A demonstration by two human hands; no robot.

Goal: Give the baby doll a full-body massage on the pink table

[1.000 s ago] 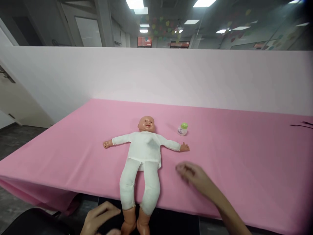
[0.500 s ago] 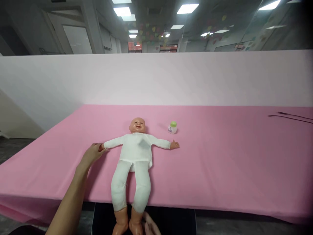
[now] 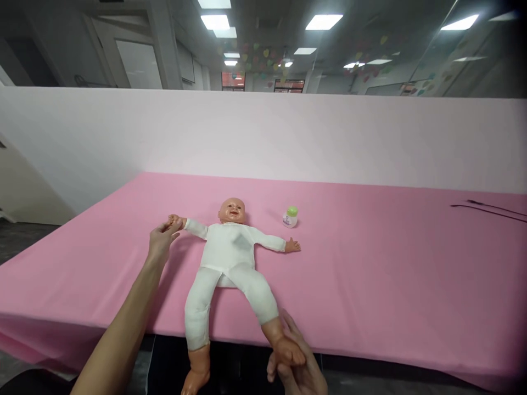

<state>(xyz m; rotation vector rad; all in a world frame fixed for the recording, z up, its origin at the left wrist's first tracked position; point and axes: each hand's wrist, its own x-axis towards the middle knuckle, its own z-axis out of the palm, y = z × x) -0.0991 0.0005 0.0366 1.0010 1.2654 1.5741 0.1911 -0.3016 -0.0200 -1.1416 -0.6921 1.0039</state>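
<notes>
A baby doll [image 3: 229, 247] in a white outfit lies on its back on the pink-covered table [image 3: 370, 263], arms spread. My left hand [image 3: 162, 236] pinches the doll's hand at the left, which is lifted a little. At the table's front edge, my right hand [image 3: 298, 356] is curled around the doll's foot on the right side, with the leg swung outward. The other foot [image 3: 197, 368] hangs past the edge, untouched. A small clear jar with a green lid [image 3: 290, 217] stands to the right of the doll's head.
Two thin dark cords [image 3: 489, 208] lie at the table's far right. A white partition [image 3: 288, 137] rises behind the table, with glass above it. My lap [image 3: 230, 367] is below the front edge.
My left hand has moved the doll's hand up toward its head. My right hand has come up, and the doll's leg on that side has swung out to the right.
</notes>
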